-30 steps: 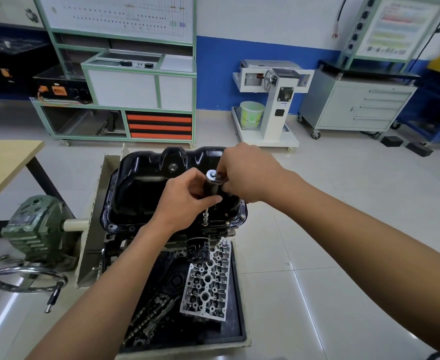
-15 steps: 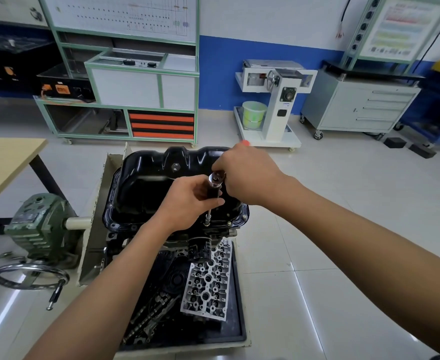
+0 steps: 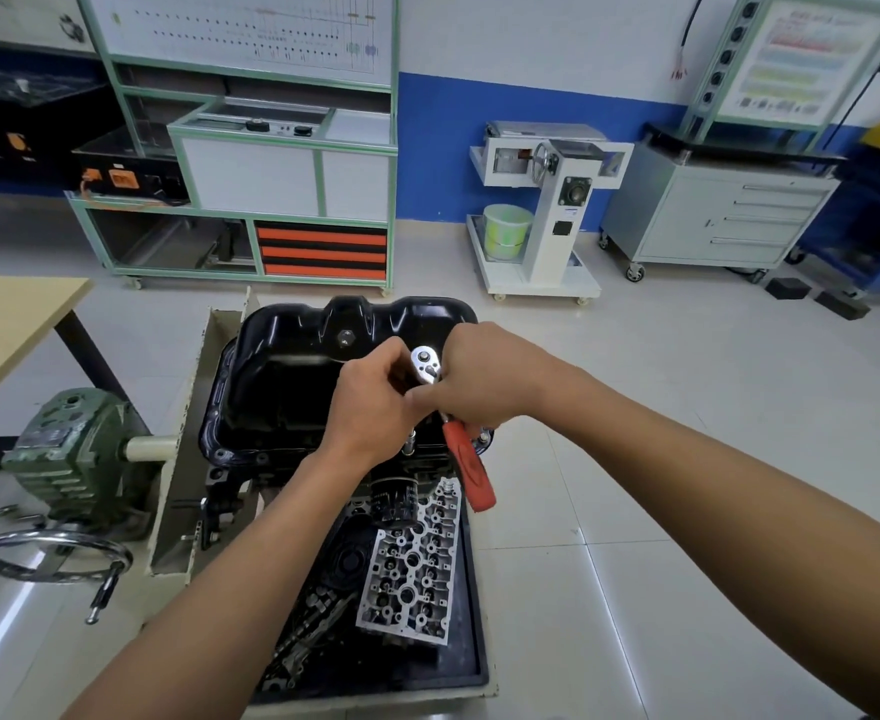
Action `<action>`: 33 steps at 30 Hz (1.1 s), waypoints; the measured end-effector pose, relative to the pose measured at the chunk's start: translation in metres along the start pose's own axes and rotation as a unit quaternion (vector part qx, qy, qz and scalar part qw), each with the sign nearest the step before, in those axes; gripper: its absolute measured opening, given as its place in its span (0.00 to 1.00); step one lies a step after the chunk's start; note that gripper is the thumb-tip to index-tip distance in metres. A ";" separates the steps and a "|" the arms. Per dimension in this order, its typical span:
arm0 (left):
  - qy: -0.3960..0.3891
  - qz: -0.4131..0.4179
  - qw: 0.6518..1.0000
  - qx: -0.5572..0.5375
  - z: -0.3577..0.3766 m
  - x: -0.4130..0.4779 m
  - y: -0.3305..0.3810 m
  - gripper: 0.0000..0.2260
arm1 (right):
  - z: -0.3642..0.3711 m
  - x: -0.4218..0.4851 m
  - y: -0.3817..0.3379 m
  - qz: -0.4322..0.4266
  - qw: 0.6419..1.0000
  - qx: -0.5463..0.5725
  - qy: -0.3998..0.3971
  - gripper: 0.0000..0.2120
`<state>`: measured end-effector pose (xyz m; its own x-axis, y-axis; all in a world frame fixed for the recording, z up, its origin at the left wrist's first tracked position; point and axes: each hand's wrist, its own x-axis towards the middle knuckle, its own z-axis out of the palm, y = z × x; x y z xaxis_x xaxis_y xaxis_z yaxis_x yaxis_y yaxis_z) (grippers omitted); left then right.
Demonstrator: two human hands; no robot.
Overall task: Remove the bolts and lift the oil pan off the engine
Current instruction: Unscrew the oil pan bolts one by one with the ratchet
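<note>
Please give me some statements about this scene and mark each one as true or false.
1. The black oil pan sits on the engine. True.
2. The ratchet has a blue handle. False: the handle is red.
3. The left hand and the right hand both hold the ratchet. True.
4. The cylinder head rests on top of the oil pan. False: it lies in the black tray below the engine.

Head view, forward and down
</note>
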<state>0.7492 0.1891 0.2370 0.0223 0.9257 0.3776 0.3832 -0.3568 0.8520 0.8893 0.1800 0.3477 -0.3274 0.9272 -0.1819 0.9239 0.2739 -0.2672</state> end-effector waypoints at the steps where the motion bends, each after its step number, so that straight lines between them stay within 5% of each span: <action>1: -0.014 -0.004 1.000 -0.014 -0.001 0.001 0.000 0.14 | -0.002 -0.001 0.001 -0.005 1.000 -0.008 0.013 0.21; 7: -0.175 -0.007 0.982 -0.067 -0.014 0.001 0.003 0.13 | -0.011 -0.007 0.004 -0.071 0.956 -0.251 0.130 0.10; 10: -0.218 -0.012 0.974 -0.059 -0.018 0.000 0.006 0.14 | -0.011 -0.004 0.004 -0.107 0.950 -0.260 0.138 0.06; 12: -0.225 -0.021 0.972 -0.061 -0.020 0.000 0.007 0.15 | -0.008 0.001 0.007 -0.139 0.954 -0.237 0.119 0.14; 19: -0.167 -0.048 0.982 -0.075 -0.018 0.000 0.003 0.09 | -0.001 0.002 0.013 -0.116 0.967 -0.192 0.124 0.05; 23: -0.127 -0.028 0.989 -0.074 -0.012 -0.002 0.005 0.11 | -0.008 -0.006 0.012 -0.048 0.976 -0.175 0.118 0.17; 30: -0.030 -0.015 0.999 0.007 0.003 -0.003 0.001 0.13 | 0.003 -0.012 0.005 0.010 1.000 0.020 -0.013 0.22; 33: -0.017 -0.010 1.000 0.016 0.004 -0.002 -0.001 0.12 | 0.008 -0.011 0.001 0.019 0.998 0.055 -0.010 0.22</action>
<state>0.7522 0.1884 0.2341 0.0460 0.9367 0.3470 0.4141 -0.3340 0.8467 0.8926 0.1679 0.3418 -0.2974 0.9306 -0.2134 0.9089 0.2075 -0.3619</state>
